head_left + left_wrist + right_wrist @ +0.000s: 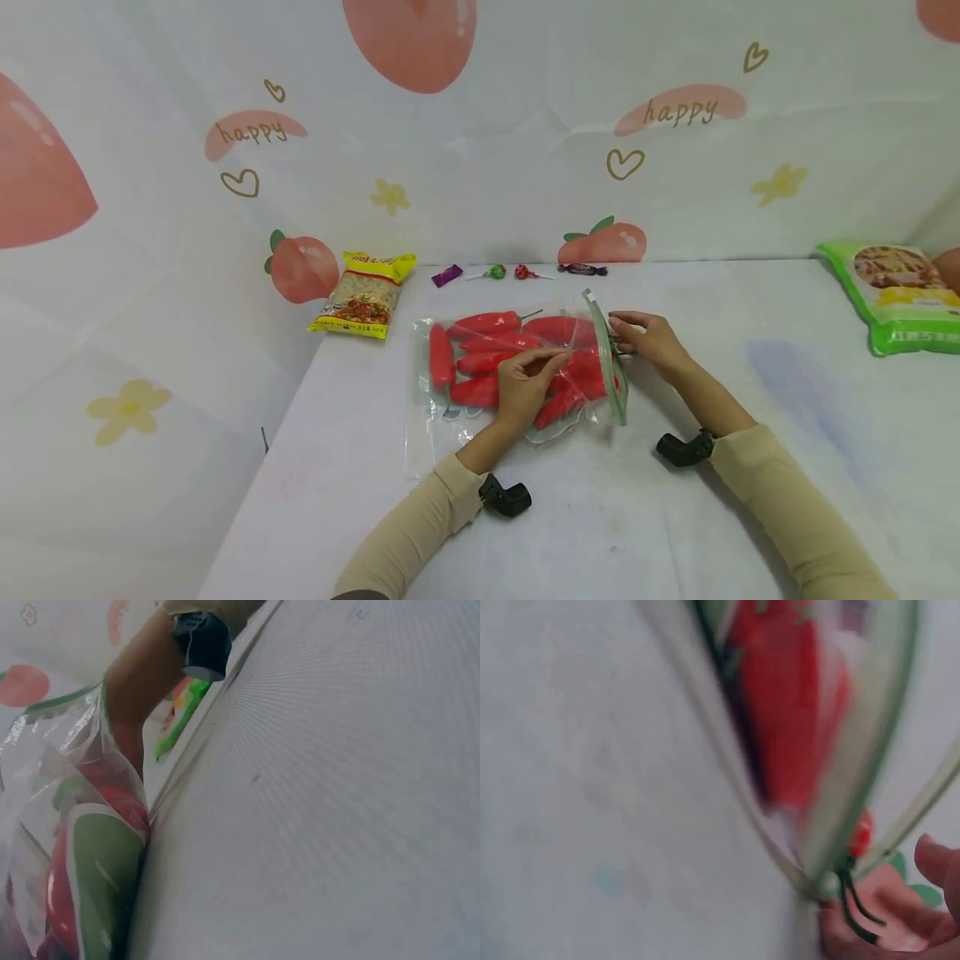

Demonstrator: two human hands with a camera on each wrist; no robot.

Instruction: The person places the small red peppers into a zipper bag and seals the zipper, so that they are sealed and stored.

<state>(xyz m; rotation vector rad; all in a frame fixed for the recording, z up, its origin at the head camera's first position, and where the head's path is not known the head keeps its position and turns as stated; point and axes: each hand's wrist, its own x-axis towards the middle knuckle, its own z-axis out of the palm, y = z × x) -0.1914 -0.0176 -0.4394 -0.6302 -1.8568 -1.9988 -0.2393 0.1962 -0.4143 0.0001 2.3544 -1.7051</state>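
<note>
A clear zip bag (431, 433) with a pale green zip edge lies on the table, holding several red chili peppers (491, 322). My left hand (522, 387) is over the bag, thumb and forefinger together, pinching its upper film. At the bag's open right end, my right hand (651, 340) is beside the zip edge. Green pepper stems (851, 907) stick out there in the right wrist view, near the right fingers, with the thumb apart from them. The left wrist view shows the bag's side (109, 877) with a green print; the left hand is outside that view.
Behind the bag lie a purple candy (447, 276), a green lollipop (497, 272), a red lollipop (522, 272) and a dark wrapped candy (582, 269). A yellow food packet (363, 296) stands at back left, a green packet (900, 296) at far right. A printed cloth (487, 167) backs the table.
</note>
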